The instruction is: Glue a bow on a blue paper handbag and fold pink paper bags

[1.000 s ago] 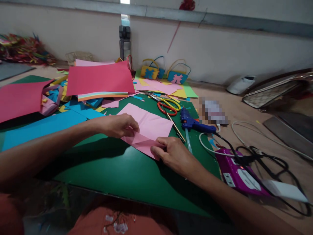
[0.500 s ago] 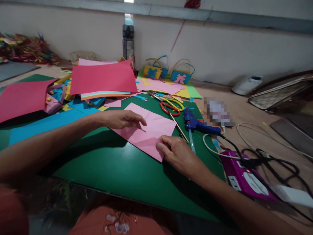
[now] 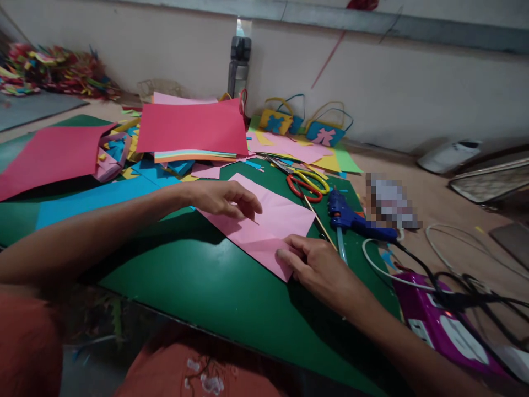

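Observation:
A square sheet of pink paper (image 3: 275,212) with faint crease lines lies on the green board. My right hand (image 3: 316,264) pinches its near right corner between thumb and fingers. Over the sheet's left part hovers my left hand (image 3: 227,199), its fingers loosely bent and apart, with nothing plainly in them. Beyond the sheet's far right edge are scissors with red and yellow handles (image 3: 308,184) and a thin wooden stick (image 3: 324,227). To their right lies a blue glue gun (image 3: 355,220) with a clear glue stick.
A stack topped by red paper (image 3: 192,127) stands at the back, beside a pink box of scraps (image 3: 111,160). Blue paper (image 3: 99,201) lies left. Small paper bags (image 3: 324,134) stand by the wall. A purple power strip (image 3: 446,325) and cables lie right, on the brown surface beside the green board (image 3: 198,275).
The view has shifted slightly, so the scene sits further right. My left hand's fingers are a little more bent above the sheet. My right hand still holds the corner.

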Motion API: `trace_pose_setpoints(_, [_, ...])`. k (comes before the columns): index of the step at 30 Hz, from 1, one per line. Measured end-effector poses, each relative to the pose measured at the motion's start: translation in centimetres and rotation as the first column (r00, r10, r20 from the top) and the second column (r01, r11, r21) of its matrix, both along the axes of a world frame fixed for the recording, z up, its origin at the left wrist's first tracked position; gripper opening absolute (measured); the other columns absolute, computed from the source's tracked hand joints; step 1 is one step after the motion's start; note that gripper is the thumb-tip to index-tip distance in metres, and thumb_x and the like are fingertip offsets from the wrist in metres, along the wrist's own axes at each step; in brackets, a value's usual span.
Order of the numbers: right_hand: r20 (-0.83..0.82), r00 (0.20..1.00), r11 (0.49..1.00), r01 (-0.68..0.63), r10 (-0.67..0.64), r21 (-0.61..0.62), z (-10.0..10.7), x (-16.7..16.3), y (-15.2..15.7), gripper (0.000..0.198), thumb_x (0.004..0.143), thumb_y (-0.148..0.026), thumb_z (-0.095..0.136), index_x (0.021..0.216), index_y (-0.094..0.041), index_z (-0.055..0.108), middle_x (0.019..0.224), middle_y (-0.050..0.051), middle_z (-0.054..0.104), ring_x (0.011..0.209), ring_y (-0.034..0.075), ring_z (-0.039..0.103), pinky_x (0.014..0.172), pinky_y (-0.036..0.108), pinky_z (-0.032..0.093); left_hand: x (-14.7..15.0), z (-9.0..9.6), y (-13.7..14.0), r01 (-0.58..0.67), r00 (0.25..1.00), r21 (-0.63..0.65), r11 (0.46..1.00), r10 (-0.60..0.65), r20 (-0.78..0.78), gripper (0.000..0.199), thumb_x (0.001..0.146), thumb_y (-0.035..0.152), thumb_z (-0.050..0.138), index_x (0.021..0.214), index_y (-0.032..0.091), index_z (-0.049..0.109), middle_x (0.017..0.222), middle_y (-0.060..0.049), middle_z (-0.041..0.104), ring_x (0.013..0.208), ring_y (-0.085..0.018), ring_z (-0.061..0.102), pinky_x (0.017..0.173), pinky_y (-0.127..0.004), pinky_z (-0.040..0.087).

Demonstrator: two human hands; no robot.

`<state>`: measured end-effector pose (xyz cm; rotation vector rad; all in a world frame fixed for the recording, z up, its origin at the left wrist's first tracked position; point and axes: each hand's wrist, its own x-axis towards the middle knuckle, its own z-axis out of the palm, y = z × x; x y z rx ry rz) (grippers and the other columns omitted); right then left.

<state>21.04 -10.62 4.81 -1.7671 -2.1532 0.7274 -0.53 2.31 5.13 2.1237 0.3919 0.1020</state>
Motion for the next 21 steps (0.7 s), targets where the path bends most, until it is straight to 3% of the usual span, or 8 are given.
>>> trace_pose_setpoints(3, [0.032,0.999,1.000,-0.003,0.002,0.014,0.0,-0.1,-0.1,0.030,0.081,-0.031,0.047,0.054,-0.021,0.038,0.051,-0.005,0.039,0.049,0.010,0.034,0.050,0.025,0.023,0.5,0.5,-1.0,0.008,0.995,0.191,0.982,0.010,-0.095,0.028,0.079,0.012,0.056,0.107,0.013,0.061,0.105,-0.008,0.067,0.094,-0.016,0.061,0.080,-0.024,0.046])
trace_pose_setpoints(8, [0.041,0.999,0.999,-0.021,0.020,0.026,0.1,-0.2,-0.6,0.027,0.082,-0.029,0.048,0.057,-0.020,0.042,0.053,-0.004,0.046,0.050,0.010,0.038,0.051,0.025,0.024,0.5,0.6,-2.1,-0.049,0.979,0.331,0.943,0.110,-0.170,0.016,0.078,0.017,0.056,0.090,0.014,0.067,0.085,-0.004,0.068,0.073,-0.014,0.059,0.063,-0.022,0.044])
trace_pose_setpoints(15, [0.065,0.998,0.999,-0.007,0.004,0.046,0.3,-0.5,-1.2,0.024,0.084,-0.033,0.049,0.063,-0.020,0.050,0.059,-0.002,0.055,0.054,0.012,0.043,0.053,0.026,0.027,0.2,0.4,-2.9,-0.077,0.984,0.391,0.917,0.133,-0.118,0.016,0.079,0.021,0.057,0.091,0.018,0.068,0.087,-0.003,0.069,0.076,-0.014,0.058,0.072,-0.024,0.043])
trace_pose_setpoints(21, [0.042,0.999,0.999,0.006,-0.007,0.042,0.2,-0.3,-0.7,0.020,0.086,-0.033,0.048,0.078,-0.020,0.061,0.074,0.002,0.065,0.066,0.016,0.055,0.061,0.027,0.035,0.9,0.8,-3.9,-0.028,0.972,0.504,0.863,0.141,-0.187,0.015,0.079,0.013,0.054,0.086,0.017,0.066,0.084,-0.004,0.067,0.073,-0.014,0.059,0.085,-0.034,0.040])
